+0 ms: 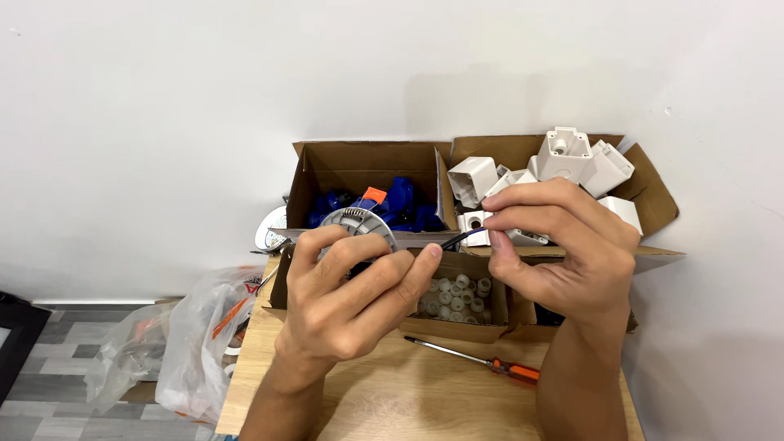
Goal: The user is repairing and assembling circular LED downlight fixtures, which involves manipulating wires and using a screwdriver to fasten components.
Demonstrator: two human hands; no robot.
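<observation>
A: Head view first. What's the biggest thing in front of you?

B: The wooden table (384, 392) under my wrists, against a white wall. Past my fingers stand open cardboard boxes. The box (359, 167) beyond my left hand holds blue plastic parts (404, 204), one orange piece among them. The box (645, 192) behind my right hand is heaped with white plastic housings (572, 159).

A: And nearer?

B: Just below my knuckles, between both hands, a small cardboard tray (457, 327) holds little white ring-shaped pieces (457, 296). Off the table's edge, outside my left forearm, hangs a clear plastic bag (196, 343) with odds and ends I can't make out.

A: What are your hands doing?

B: My left hand (351, 302) is curled tight around a round grey lamp fitting (359, 224), which sits above my fingers. My right hand (563, 253) pinches a small white housing (510, 233) between thumb and fingertips. A dark wire (457, 239) runs between the two hands.

A: Anything smaller?

B: A screwdriver (482, 361) with an orange handle lies on the table between my forearms, touching neither.
</observation>
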